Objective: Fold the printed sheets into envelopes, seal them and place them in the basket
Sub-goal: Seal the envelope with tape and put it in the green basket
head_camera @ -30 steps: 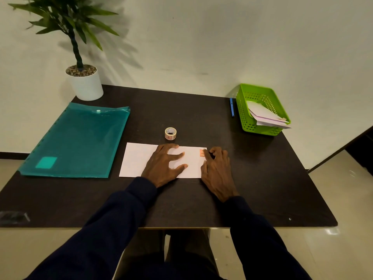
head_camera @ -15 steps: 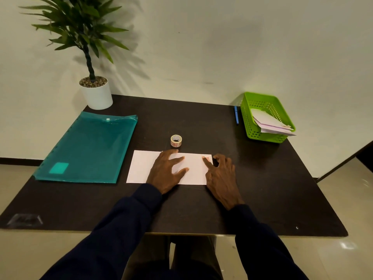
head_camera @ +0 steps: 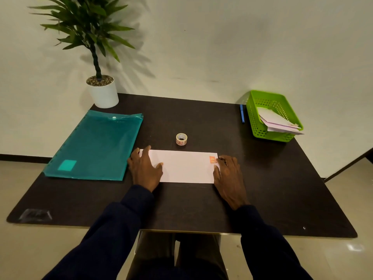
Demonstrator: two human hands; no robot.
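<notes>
The folded envelope [head_camera: 181,166] lies flat on the counter [head_camera: 201,199], near the middle, its long side running left to right. The left hand [head_camera: 145,170] rests on its left end, grip released and fingers spread flat. The right hand [head_camera: 230,176] lies at the right end, grip also released, fingertips [head_camera: 221,158] just beside the orange sticker [head_camera: 212,159]. Sealing looks to be the step in hand. The next move calls for lifting the envelope by its ends and carrying it to the green basket [head_camera: 268,135] at the far right, which already holds finished envelopes [head_camera: 276,122]
</notes>
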